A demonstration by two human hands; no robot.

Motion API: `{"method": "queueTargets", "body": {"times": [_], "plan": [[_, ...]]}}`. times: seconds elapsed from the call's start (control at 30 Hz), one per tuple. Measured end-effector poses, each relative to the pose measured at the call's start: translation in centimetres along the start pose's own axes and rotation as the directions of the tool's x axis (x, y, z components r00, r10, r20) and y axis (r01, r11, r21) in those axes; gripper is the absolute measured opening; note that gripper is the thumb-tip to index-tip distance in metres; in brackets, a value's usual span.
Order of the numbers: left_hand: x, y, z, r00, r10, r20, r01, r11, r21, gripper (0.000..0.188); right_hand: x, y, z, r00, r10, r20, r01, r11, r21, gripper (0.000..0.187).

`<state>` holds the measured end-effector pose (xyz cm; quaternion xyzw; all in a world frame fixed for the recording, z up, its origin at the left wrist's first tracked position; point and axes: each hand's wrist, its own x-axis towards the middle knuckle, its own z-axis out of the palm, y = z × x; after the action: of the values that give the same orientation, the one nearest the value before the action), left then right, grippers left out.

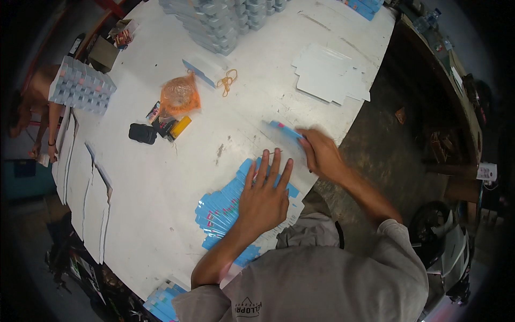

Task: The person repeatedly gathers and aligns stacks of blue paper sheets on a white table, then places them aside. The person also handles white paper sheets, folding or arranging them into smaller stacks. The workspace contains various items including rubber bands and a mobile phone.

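Blue printed cardboard pieces [219, 214] lie fanned out and overlapping on the white table, close to my body. My left hand [265, 198] rests flat on them with its fingers spread. To the right and a little farther away, my right hand [322, 153] grips a blue-and-white cardboard piece [289, 134] between thumb and fingers, just over the table's right edge. That piece is slightly blurred, so its exact fold cannot be made out.
Tall stacks of grey-white folded cartons [209, 24] stand at the far side; another stack [83, 86] is at the left. Flat white cardboard blanks [327, 75] lie far right. An orange bag [181, 95], rubber bands [227, 82] and a black pouch [142, 133] sit mid-table. Another person's hands [45, 153] are beyond the left edge.
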<state>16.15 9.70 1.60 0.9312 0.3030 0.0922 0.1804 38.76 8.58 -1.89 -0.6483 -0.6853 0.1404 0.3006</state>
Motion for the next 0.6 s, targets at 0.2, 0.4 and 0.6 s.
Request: {"method": "queueTargets", "body": {"times": [0.2,0.4,0.6], "plan": [[-0.2,-0.8,0.4,0.99,0.031,0.135,-0.033,0.999,0.017,0.077,-0.9,0.7,-0.3,0.987,0.161,0.014,-0.16,0.985,-0.072,0.027],[-0.4,-0.9,0.2,0.999,0.011,0.047,-0.006,0.994,-0.112,0.079,4.9,8.8,-3.1,0.972,-0.03,-0.232,-0.051,0.94,-0.338,0.035],[-0.6,-1.0,1.2,0.997,-0.064,0.052,0.069,0.99,-0.119,0.052,1.0,1.3,-0.8,0.998,-0.022,-0.051,0.014,0.986,-0.168,0.042]]}}
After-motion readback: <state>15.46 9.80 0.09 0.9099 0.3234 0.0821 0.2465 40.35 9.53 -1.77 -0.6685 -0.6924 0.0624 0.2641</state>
